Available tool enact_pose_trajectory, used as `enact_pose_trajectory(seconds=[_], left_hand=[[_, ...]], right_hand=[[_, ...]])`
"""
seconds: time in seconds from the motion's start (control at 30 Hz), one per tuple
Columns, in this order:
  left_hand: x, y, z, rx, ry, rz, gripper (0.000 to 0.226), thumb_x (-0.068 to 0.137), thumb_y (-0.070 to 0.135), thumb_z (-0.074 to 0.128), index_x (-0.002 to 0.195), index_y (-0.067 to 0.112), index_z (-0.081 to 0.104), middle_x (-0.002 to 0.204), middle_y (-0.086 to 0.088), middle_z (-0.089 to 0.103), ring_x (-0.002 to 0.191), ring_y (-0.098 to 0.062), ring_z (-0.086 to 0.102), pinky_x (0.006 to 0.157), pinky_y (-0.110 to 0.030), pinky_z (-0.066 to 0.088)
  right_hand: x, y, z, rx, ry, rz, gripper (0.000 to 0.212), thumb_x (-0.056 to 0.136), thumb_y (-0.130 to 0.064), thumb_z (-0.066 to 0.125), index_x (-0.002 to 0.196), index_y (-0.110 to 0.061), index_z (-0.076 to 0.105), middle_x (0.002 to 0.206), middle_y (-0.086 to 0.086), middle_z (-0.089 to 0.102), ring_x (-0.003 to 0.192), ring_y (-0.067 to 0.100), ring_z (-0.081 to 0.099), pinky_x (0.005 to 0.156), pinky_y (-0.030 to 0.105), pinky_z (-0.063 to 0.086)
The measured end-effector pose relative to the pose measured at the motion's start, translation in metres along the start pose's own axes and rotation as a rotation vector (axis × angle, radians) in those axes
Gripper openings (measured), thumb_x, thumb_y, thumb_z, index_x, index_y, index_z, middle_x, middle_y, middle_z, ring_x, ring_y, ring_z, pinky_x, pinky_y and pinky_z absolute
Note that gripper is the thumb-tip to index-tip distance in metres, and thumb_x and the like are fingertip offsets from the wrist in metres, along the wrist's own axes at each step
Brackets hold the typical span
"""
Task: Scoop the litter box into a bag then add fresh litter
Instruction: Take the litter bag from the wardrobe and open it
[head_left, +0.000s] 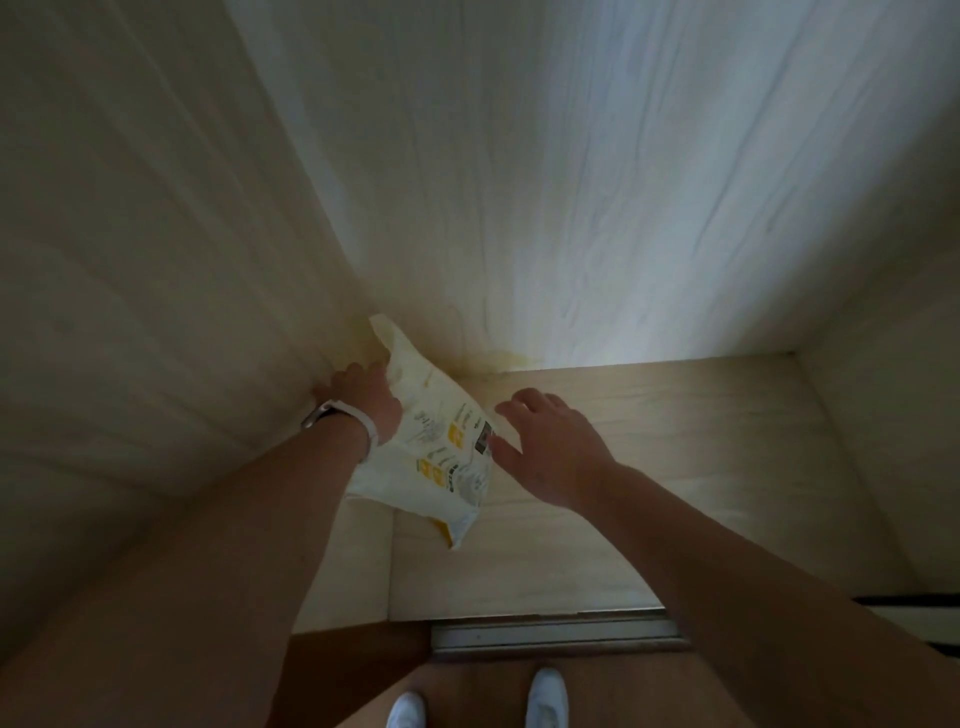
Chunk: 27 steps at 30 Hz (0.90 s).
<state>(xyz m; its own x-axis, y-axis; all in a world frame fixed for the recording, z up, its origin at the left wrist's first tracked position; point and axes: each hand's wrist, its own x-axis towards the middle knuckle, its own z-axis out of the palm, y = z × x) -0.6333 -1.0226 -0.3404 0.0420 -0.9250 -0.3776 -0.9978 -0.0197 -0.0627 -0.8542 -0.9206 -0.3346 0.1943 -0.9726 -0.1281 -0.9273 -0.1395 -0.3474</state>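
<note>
Reaching into that pale wooden cupboard (649, 467), are they after the litter?

Looks so to me. No litter box anywhere I can see from here, only the white and yellow bag (447, 431), which I take to be the fresh litter. It sits on the cupboard floor, jammed into the back left corner.

Which way does it lie?

Slantwise. Its long axis runs from the corner down toward the person, top end against the side wall, bottom end pointing out at the door sill.

And the hands?

The left hand (371, 395) is the nearer one. It is on the bag's upper left side, squeezed between bag and wall. Its fingers are half hidden there, so I cannot tell whether they curl round the edge.

The right?

The right hand (550, 447) hangs flat over the floor just beside the bag's right edge, fingers (524, 402) spread and holding nothing. The thumb is at the edge; touching or not, I cannot say.

So what next?

My guess: the right closes in leftward and both draw the bag out along that slant.

Is that a watch (332, 415)?

Yes, on the left wrist.
</note>
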Motion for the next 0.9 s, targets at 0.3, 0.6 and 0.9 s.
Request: enact_pose_trajectory(seconds=[0.3,0.6,0.9], left_hand=[[-0.03,0.014,0.025,-0.147,0.056,0.112,0.037,0.099,0.039,0.037,0.115,0.014,0.058,0.11,-0.009,0.059,0.105,-0.031,0.057,0.087,-0.039,0.046],[-0.097,0.06,0.023,-0.618,0.127,0.377,0.014,0.09,0.014,0.057,0.078,0.012,0.063,0.077,-0.003,0.055,0.071,-0.014,0.048,0.065,-0.029,0.04],[-0.136,0.068,0.048,-0.925,0.13,0.305,0.021,0.086,0.014,0.06,0.089,0.025,0.043,0.078,0.005,0.048,0.061,-0.01,0.044,0.055,-0.026,0.039]], right_hand=[[0.007,-0.008,0.01,0.054,-0.029,-0.044,0.052,0.096,-0.051,0.043,0.139,-0.022,0.047,0.137,0.002,0.049,0.124,0.024,0.046,0.098,0.042,0.045],[0.006,-0.02,0.016,0.731,-0.115,0.306,0.033,0.094,-0.041,0.049,0.106,-0.017,0.069,0.102,-0.002,0.066,0.094,0.023,0.064,0.082,0.037,0.05],[-0.035,-0.002,0.02,1.372,-0.073,0.641,0.013,0.087,-0.007,0.052,0.08,-0.009,0.063,0.079,0.008,0.064,0.075,0.02,0.06,0.068,0.031,0.048]])
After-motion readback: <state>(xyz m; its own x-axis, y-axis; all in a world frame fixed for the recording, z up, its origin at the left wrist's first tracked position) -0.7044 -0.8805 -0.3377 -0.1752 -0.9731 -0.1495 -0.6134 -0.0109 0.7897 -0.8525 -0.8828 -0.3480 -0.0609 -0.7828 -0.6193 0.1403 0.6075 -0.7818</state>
